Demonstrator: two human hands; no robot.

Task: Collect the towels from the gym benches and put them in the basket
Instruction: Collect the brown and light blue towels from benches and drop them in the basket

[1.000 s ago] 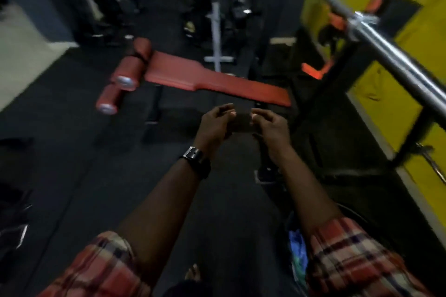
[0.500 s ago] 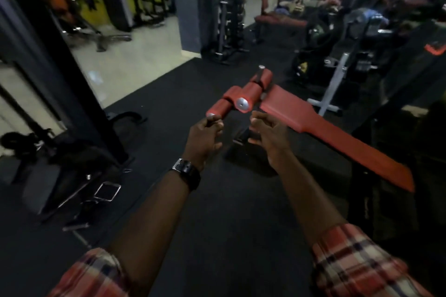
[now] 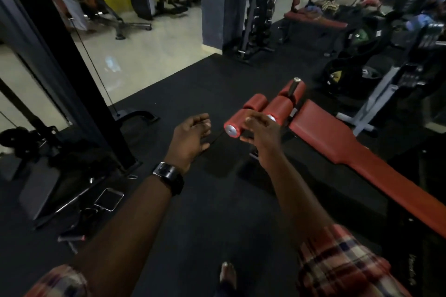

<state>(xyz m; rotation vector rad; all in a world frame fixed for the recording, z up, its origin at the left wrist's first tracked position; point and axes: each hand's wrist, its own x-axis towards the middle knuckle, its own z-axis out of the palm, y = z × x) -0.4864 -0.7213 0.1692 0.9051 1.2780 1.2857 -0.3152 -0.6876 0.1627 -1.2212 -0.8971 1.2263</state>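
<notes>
My left hand [image 3: 190, 136] hovers over the black mat with its fingers loosely curled and nothing plainly in it. My right hand [image 3: 261, 134] is in front of the red foam rollers [image 3: 272, 109] of the near red bench [image 3: 337, 144]; its fingers pinch a small dark object I cannot identify. The near bench has no towel on it. A far red bench [image 3: 313, 20] carries bluish and patterned cloth bundles [image 3: 318, 8] that look like towels. No basket is in view.
A black cable-machine frame [image 3: 60, 60] stands at left, with metal handles [image 3: 108, 200] on the floor by it. A grey pillar [image 3: 222, 12] and dumbbell rack [image 3: 258, 12] stand ahead. A grey machine leg [image 3: 376, 106] is at right. My foot [image 3: 228, 275] is below.
The view has swung left, away from the yellow wall and barbell. My hands have moved apart, and my left hand has gone from a fist to loose fingers.
</notes>
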